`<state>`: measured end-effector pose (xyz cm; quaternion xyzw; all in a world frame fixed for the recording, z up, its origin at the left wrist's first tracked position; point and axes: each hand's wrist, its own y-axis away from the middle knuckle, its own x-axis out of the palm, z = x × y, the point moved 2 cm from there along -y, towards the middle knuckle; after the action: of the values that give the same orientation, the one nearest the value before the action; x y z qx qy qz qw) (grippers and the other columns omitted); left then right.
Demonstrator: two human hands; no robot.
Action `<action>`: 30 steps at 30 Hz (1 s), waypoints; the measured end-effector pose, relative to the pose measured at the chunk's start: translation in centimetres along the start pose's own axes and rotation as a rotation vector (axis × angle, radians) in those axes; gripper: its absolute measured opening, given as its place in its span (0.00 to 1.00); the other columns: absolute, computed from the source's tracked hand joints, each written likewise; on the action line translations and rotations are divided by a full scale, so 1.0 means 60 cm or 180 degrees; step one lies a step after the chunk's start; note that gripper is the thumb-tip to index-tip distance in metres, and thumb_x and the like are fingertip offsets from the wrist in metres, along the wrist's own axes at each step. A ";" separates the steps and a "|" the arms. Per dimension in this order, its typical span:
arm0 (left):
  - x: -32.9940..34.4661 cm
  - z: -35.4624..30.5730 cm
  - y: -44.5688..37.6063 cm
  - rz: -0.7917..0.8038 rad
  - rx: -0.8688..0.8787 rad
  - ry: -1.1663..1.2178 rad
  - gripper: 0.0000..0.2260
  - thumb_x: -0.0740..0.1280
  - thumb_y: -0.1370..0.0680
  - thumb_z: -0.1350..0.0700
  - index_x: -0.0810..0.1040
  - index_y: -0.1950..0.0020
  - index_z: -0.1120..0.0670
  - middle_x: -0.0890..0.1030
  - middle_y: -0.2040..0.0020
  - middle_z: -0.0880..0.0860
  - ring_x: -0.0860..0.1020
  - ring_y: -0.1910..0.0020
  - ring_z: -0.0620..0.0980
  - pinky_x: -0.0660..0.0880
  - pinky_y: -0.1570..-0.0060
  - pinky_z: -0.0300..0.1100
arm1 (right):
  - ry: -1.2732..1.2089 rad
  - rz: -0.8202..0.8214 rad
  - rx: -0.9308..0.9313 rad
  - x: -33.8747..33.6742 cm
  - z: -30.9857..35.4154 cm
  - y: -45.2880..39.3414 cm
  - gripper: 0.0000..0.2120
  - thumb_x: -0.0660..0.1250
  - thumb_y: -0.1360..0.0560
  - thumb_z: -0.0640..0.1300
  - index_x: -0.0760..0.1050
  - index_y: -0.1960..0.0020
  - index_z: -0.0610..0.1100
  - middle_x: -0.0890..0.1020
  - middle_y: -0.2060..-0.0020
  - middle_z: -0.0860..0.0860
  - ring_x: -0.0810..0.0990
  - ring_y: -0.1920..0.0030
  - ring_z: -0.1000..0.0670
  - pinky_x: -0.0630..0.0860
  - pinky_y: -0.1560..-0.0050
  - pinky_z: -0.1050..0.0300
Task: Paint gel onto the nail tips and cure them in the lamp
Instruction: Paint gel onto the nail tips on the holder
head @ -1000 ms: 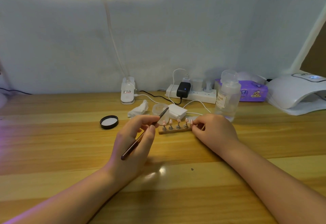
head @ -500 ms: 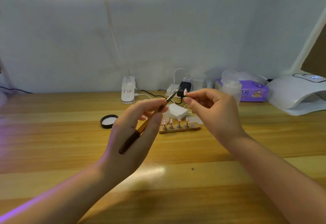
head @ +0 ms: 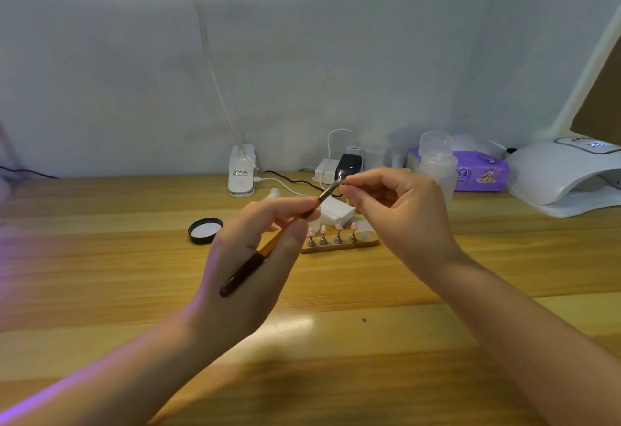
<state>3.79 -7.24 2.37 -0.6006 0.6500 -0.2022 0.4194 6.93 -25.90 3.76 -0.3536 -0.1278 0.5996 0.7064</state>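
Wooden desk [head: 100,291] spreads under our raised hands. Our left hand [head: 255,267] grips brush [head: 279,234], bristles meeting small nail tip pinched in our right hand [head: 400,217] fingers; tip itself too small to see clearly. Behind, wooden holder [head: 339,246] carries four tips. Black lid [head: 205,231] left; curing lamp [head: 564,173] far right by wall.

My view, head camera: two bare forearms, left hand [head: 248,267] and right hand [head: 406,220]. I see no sleeves, both arms uncovered to the frame edge. Violet light tints my left forearm's lower edge.
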 end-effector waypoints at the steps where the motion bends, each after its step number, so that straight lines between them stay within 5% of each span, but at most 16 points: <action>1: 0.006 -0.004 -0.013 0.0046 -0.0187 0.0052 0.09 0.63 0.22 0.55 0.79 0.44 0.49 0.84 0.49 0.45 0.80 0.47 0.46 0.74 0.48 0.34 | 0.0013 0.0002 0.0001 0.000 -0.001 0.000 0.10 0.71 0.27 0.38 0.80 0.52 0.53 0.84 0.61 0.58 0.83 0.58 0.58 0.79 0.56 0.66; 3: 0.010 0.001 -0.016 0.0427 -0.0791 0.0376 0.05 0.65 0.21 0.61 0.81 0.52 0.55 0.83 0.55 0.46 0.78 0.51 0.47 0.71 0.55 0.31 | 0.0017 0.0000 0.0015 0.000 -0.003 0.000 0.10 0.71 0.27 0.39 0.80 0.52 0.53 0.84 0.60 0.58 0.83 0.58 0.57 0.80 0.56 0.64; 4: 0.011 0.006 -0.019 0.0219 -0.1095 0.0437 0.07 0.65 0.21 0.63 0.81 0.57 0.56 0.83 0.61 0.47 0.77 0.55 0.48 0.71 0.53 0.34 | 0.0018 0.0004 0.0018 0.001 -0.004 0.000 0.10 0.71 0.27 0.39 0.80 0.52 0.53 0.84 0.60 0.58 0.83 0.58 0.57 0.80 0.56 0.64; 5: 0.010 0.003 -0.022 0.0057 -0.0878 0.0287 0.08 0.65 0.22 0.61 0.81 0.58 0.53 0.83 0.64 0.44 0.78 0.56 0.46 0.72 0.48 0.36 | 0.0019 0.0014 0.0014 0.002 -0.004 0.001 0.09 0.71 0.27 0.39 0.80 0.52 0.52 0.84 0.60 0.58 0.83 0.57 0.57 0.80 0.55 0.63; 8: 0.008 -0.001 -0.002 -0.0198 -0.0266 -0.0078 0.09 0.62 0.23 0.51 0.79 0.46 0.44 0.84 0.52 0.40 0.81 0.48 0.43 0.76 0.47 0.39 | 0.0015 0.0054 -0.0019 0.004 -0.004 0.002 0.09 0.71 0.27 0.39 0.80 0.52 0.53 0.84 0.59 0.57 0.83 0.56 0.57 0.80 0.54 0.63; 17: 0.000 0.014 0.004 -0.0289 -0.0198 0.0357 0.10 0.61 0.23 0.54 0.80 0.47 0.48 0.85 0.53 0.46 0.83 0.49 0.52 0.78 0.48 0.49 | 0.0010 0.0110 0.0014 0.003 -0.009 0.004 0.08 0.71 0.27 0.38 0.81 0.50 0.49 0.84 0.59 0.55 0.83 0.57 0.56 0.80 0.55 0.62; 22: 0.004 0.012 0.000 -0.0157 -0.0214 0.0260 0.10 0.63 0.22 0.53 0.80 0.44 0.47 0.85 0.51 0.45 0.82 0.48 0.48 0.78 0.49 0.43 | 0.0016 0.0159 0.0005 0.005 -0.009 0.004 0.11 0.71 0.27 0.38 0.80 0.52 0.54 0.84 0.59 0.57 0.83 0.56 0.57 0.80 0.54 0.62; 30: 0.004 0.008 -0.003 -0.0355 -0.0159 0.0342 0.07 0.66 0.23 0.61 0.79 0.46 0.52 0.83 0.57 0.46 0.80 0.60 0.38 0.73 0.58 0.28 | 0.0041 0.0087 0.0107 0.001 -0.014 0.004 0.10 0.71 0.27 0.40 0.79 0.54 0.56 0.84 0.61 0.55 0.83 0.59 0.53 0.82 0.58 0.58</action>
<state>4.28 -7.40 2.16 -0.6345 0.6419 -0.2409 0.3569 7.26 -26.15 2.98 -0.3472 -0.1083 0.6090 0.7049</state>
